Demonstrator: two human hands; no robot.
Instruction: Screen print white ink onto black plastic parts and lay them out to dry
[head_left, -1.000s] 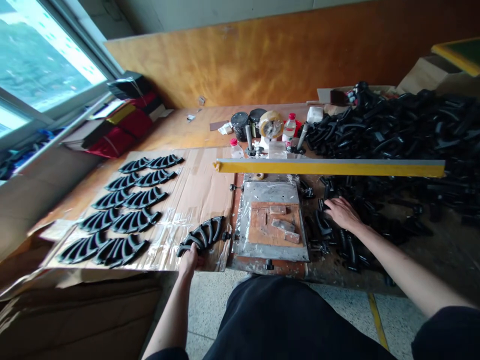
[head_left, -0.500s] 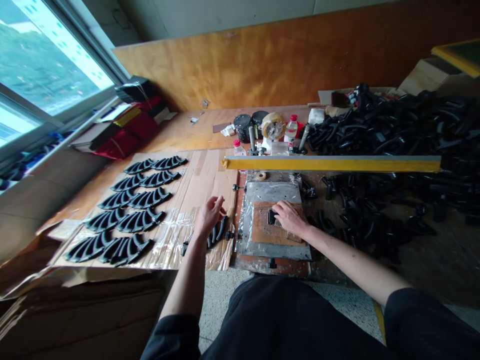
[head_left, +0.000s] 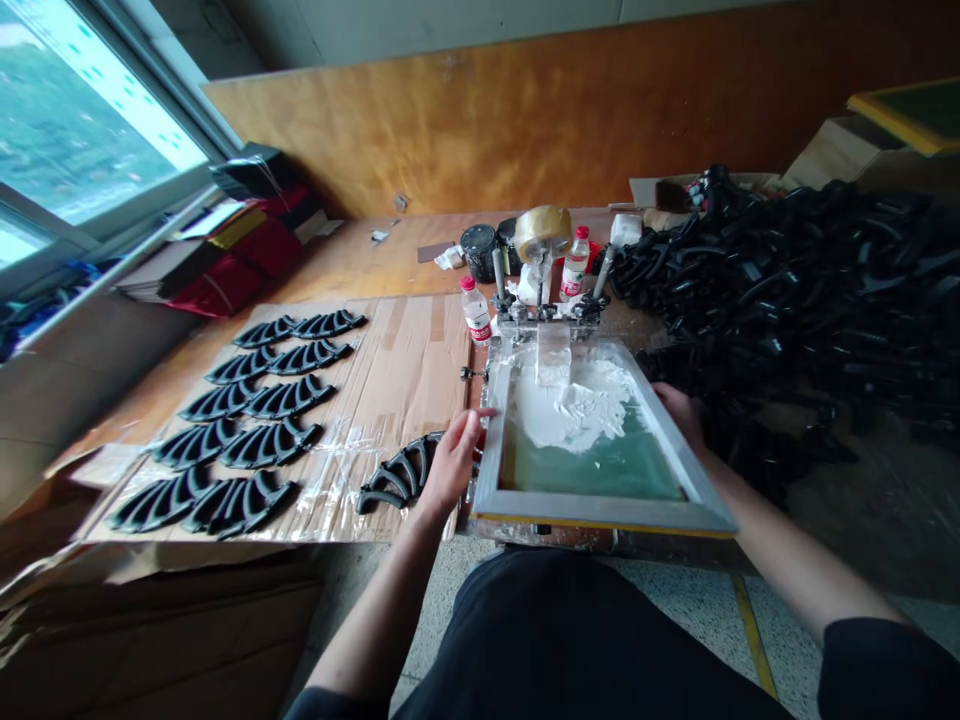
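Left grip [head_left: 450, 460]: fingers partly curled, index finger extended to the left rail of the screen frame [head_left: 600, 508]; whether it clasps the rail cannot be determined. Right grip [head_left: 681, 412]: positioned at the right rail of the screen frame, fingers partly hidden; its opening and hold cannot be determined.

The screen frame is located at the near side of the worktop [head_left: 390, 262], directly in front of the person's body. Within its rails, green mesh [head_left: 592, 478] shows on the near side and white paste [head_left: 536, 425] covers much of the far side. A clear block [head_left: 553, 360] overlaps the far rail.

Left of the screen frame, beside the left grip, one cluster of curved black parts [head_left: 401, 475] lies on a cardboard sheet [head_left: 405, 375]. Farther left on the same sheet, ten similar clusters [head_left: 270, 445] are arranged in two columns. Right of the screen frame is a large heap of loose black parts [head_left: 795, 270]. Beyond the screen frame are two red-capped bottles [head_left: 477, 315], a tape roll [head_left: 543, 230] and a dark can [head_left: 480, 255].
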